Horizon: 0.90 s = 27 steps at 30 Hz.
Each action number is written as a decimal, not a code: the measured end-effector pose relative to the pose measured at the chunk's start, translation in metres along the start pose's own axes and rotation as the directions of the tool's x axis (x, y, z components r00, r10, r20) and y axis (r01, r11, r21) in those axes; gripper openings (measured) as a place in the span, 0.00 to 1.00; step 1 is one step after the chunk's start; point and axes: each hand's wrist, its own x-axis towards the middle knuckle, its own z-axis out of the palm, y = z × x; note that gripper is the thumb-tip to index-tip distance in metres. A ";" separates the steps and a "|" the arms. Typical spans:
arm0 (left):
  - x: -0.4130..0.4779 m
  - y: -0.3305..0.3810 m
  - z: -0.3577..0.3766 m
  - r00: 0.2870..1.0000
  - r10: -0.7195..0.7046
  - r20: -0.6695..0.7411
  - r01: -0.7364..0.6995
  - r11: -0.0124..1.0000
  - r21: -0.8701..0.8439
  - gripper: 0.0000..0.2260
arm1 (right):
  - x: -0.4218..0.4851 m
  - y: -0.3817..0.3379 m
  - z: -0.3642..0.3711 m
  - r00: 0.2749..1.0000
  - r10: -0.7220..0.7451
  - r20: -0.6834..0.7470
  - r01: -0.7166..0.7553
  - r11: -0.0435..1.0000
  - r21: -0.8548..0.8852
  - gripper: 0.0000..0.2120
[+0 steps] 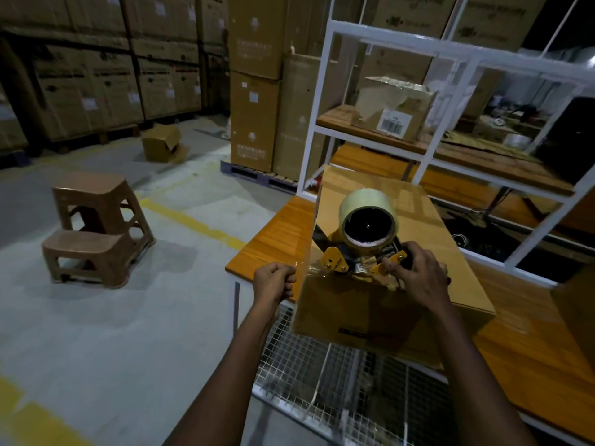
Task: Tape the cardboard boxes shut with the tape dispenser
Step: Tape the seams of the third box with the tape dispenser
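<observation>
A closed cardboard box (421,226) lies on the orange wooden table (273,239), its near end hanging over the table edge. On the box's near top edge sits a yellow tape dispenser (357,252) with a roll of clear tape (368,214). My right hand (417,275) grips the dispenser's handle. My left hand (275,281) is curled at the box's left corner and pinches a strip of clear tape (314,226) that runs along the box's left edge.
A white metal shelf frame (450,56) with a torn labelled box (394,107) stands behind the table. A wire mesh basket (338,375) sits below the box. Two brown plastic stools (93,230) stand on the floor at left; stacked cartons line the back.
</observation>
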 end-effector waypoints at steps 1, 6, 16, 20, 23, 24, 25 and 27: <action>0.001 -0.002 0.000 1.000 -0.009 0.007 0.009 1.000 -0.001 0.08 | -0.001 0.001 0.001 1.000 -0.008 0.003 0.009 1.000 -0.019 0.43; -0.001 -0.012 0.002 0.995 -0.072 0.069 0.072 0.997 0.001 0.08 | -0.004 -0.001 0.001 0.998 -0.060 0.034 0.061 0.998 -0.033 0.40; 0.003 -0.018 -0.001 0.989 -0.032 0.142 -0.006 0.966 0.259 0.14 | -0.004 -0.001 0.001 0.998 -0.048 0.047 0.050 0.998 -0.049 0.39; 0.001 -0.031 -0.013 0.989 -0.036 0.143 -0.038 0.874 0.484 0.19 | -0.004 -0.003 0.000 0.998 -0.043 0.036 0.045 0.997 -0.059 0.41; -0.004 -0.036 -0.014 0.977 0.205 0.054 -0.202 0.826 0.526 0.05 | -0.004 -0.003 0.000 0.999 -0.038 0.031 0.039 0.998 -0.051 0.41; -0.007 -0.034 -0.012 0.952 0.304 0.034 -0.279 0.819 0.501 0.10 | -0.005 -0.003 0.000 0.999 -0.034 0.031 0.036 0.998 -0.045 0.41; -0.009 -0.031 -0.008 0.926 0.376 0.041 -0.353 0.820 0.450 0.15 | -0.006 -0.003 0.001 0.999 -0.032 0.031 0.033 0.999 -0.041 0.40; -0.016 -0.027 -0.001 0.878 0.461 0.129 -0.473 0.792 0.387 0.22 | -0.006 -0.002 0.002 0.999 -0.028 0.026 0.029 0.999 -0.033 0.40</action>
